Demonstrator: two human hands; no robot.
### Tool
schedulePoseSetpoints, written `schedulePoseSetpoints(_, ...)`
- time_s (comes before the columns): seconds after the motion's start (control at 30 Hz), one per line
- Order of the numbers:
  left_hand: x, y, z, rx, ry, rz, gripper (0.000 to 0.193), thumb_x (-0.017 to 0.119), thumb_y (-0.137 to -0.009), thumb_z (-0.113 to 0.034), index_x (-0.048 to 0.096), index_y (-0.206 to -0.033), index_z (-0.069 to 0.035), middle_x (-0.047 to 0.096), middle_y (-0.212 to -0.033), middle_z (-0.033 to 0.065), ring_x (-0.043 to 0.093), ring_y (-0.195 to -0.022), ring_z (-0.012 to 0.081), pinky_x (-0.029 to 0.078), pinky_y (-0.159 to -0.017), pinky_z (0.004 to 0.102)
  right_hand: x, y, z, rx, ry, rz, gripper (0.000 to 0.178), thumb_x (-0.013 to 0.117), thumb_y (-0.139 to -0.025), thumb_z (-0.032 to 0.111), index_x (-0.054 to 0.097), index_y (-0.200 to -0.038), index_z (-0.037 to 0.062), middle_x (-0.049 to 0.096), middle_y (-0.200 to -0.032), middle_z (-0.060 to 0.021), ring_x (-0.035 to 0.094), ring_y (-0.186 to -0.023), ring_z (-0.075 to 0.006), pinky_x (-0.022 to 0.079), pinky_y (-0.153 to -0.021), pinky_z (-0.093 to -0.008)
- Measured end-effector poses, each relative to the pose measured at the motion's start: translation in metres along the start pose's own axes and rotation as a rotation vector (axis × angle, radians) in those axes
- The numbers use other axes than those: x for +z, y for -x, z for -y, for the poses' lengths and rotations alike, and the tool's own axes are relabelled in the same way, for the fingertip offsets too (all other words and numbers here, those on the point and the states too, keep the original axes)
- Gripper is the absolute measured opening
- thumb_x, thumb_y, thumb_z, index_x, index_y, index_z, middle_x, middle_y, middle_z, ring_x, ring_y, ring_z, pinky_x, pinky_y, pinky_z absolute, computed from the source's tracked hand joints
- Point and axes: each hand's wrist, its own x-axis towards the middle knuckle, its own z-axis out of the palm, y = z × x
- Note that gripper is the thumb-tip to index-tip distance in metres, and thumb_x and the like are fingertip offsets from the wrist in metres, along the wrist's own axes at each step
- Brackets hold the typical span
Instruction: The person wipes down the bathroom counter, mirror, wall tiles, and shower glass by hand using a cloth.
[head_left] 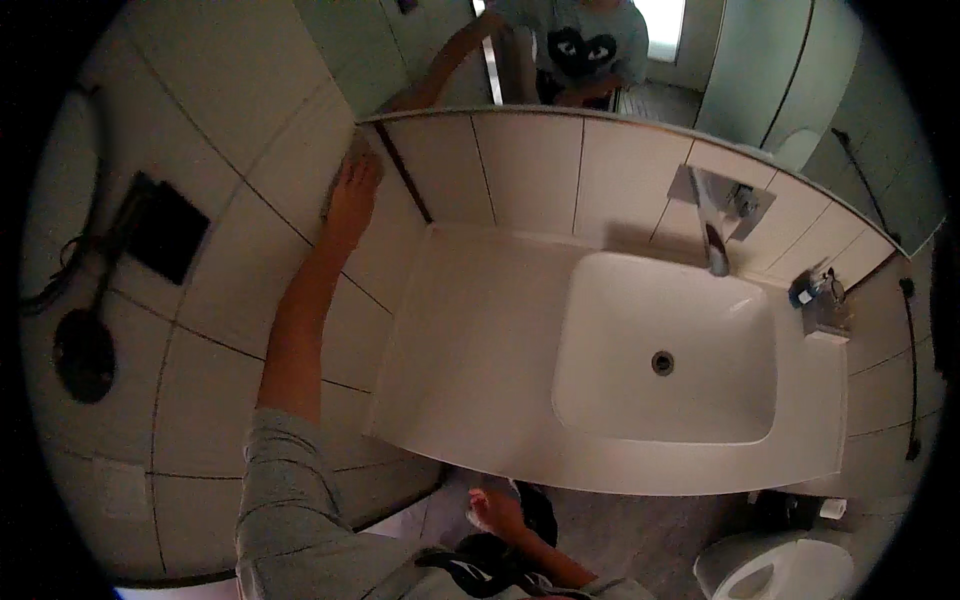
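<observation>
My left hand (357, 185) reaches up along the tiled side wall (285, 185), close to the corner where the mirror begins. Its fingers lie over a dull greyish, cloth-like piece (331, 203) and press it to the tiles; only its edge shows, and dim light hides its exact kind. My right hand (492, 512) hangs low before my body, beyond the front edge of the white countertop (470, 340). Its fingers are curled in, and whether anything is inside them is hidden.
A white basin (610, 330) is set in the counter under a wall-mounted tap (712, 235). Small bottles (808, 290) stand at its right. The mirror (650, 85) spans the back wall. A dark shower head (85, 355) hangs left; a toilet (780, 570) stands lower right.
</observation>
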Motion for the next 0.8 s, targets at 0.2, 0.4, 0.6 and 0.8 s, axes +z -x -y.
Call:
schedulePoseSetpoints(0.2,0.041,0.082,-0.123,0.345,0.025,0.274,0.05,0.045,-0.094,-0.024,0.041,-0.142,-0.008,0.038,-0.147,0.0127,0.024,-0.141,0.0333,0.007,-0.119,0.0507,0.004,-0.011,0.015,0.341,0.083,0.143,0.028,0.052,-0.094,0.033,0.062,-0.111,0.0122,0.068,-0.096,-0.0125,0.066,-0.086,-0.0334,0.053,-0.076,-0.0447)
schedulePoseSetpoints(0.4,0.041,0.123,-0.158,0.338,0.435,0.218,0.048,0.048,-0.097,-0.025,0.043,-0.139,-0.004,0.041,-0.146,0.0128,0.035,-0.136,0.028,0.028,-0.113,0.0378,0.039,-0.014,-0.024,0.365,-0.215,-0.051,0.023,0.053,-0.09,0.029,0.062,-0.103,0.0115,0.067,-0.097,-0.0151,0.065,-0.085,-0.0362,0.052,-0.074,-0.0493)
schedulePoseSetpoints(0.6,0.053,0.229,-0.142,0.485,0.549,0.151,0.039,0.043,-0.097,-0.015,0.047,-0.134,-0.003,0.044,-0.14,0.0116,0.038,-0.133,0.0287,0.04,-0.099,0.0438,0.006,-0.004,-0.031,0.201,-0.021,-0.198,0.019,0.053,-0.086,0.025,0.061,-0.088,0.0074,0.066,-0.085,-0.0181,0.065,-0.078,-0.0393,0.052,-0.066,-0.0509)
schedulePoseSetpoints(0.8,0.07,0.289,-0.141,0.472,0.497,0.171,0.034,0.049,-0.094,-0.02,0.057,-0.125,-0.009,0.052,-0.132,0.0065,0.047,-0.12,0.0276,0.042,-0.09,0.0448,-0.028,0.002,-0.031,0.422,0.1,-0.157,0.019,0.055,-0.084,0.021,0.062,-0.086,0.0033,0.066,-0.086,-0.02,0.066,-0.076,-0.0402,0.052,-0.066,-0.0509)
